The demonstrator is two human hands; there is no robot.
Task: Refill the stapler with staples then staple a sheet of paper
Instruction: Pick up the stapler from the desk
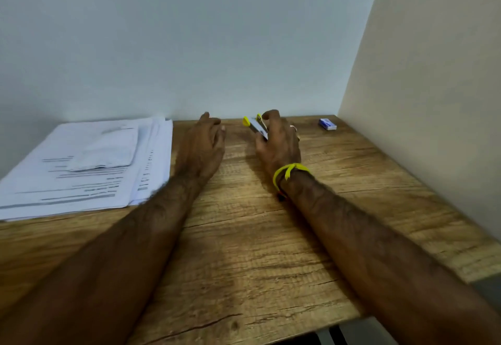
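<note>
A small yellow and silver stapler (254, 125) is held near the back of the wooden desk (244, 249), with my right hand (279, 141) shut on it; its yellow tip sticks out to the left past my fingers. A little to its left, my left hand (204, 144) hovers with fingers loosely apart and holds nothing. A small blue and white staple box (327, 124) lies at the back right of the desk, near the wall corner. A stack of printed paper sheets (86, 165) lies at the left, with a smaller folded sheet on top.
A pale wall runs along the back of the desk and a beige wall (433, 100) closes its right side. The desk's front edge shows at bottom right, with a grey and black thing (339, 335) below it. A yellow thread band circles my right wrist.
</note>
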